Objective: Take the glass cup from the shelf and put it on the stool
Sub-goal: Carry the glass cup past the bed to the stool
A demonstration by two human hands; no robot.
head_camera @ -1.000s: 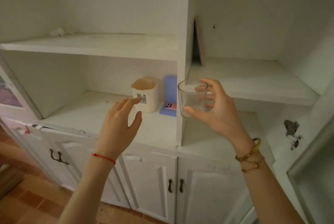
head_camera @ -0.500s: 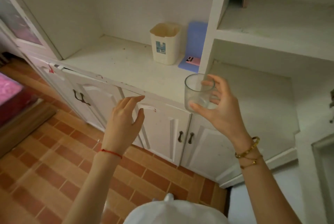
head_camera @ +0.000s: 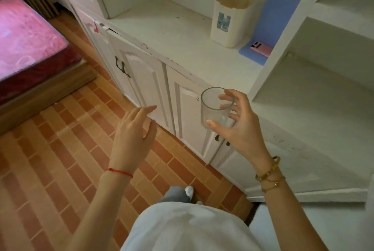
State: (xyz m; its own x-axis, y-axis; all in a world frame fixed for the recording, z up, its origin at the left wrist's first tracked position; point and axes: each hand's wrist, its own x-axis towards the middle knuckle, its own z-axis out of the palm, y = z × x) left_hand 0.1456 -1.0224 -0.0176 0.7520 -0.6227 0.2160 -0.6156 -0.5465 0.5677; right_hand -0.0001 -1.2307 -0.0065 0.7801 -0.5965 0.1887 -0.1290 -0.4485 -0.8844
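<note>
The right hand (head_camera: 240, 129) is gripping the glass cup (head_camera: 215, 108) upright, thumb against fingers, just in front of the shelf (head_camera: 182, 34). The left hand (head_camera: 132, 137) is hanging open, empty. Carrying is underway; next comes finding the unseen stool.

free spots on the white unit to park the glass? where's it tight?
Bare: the countertop left of the cream bin, out to the front edge; also the lower right cubby, floor clear. Crowded: the counter's right end, with the bin, the blue pad and the pink phone packed against the divider. The right hand holds the glass cup; no stool visible.
</note>
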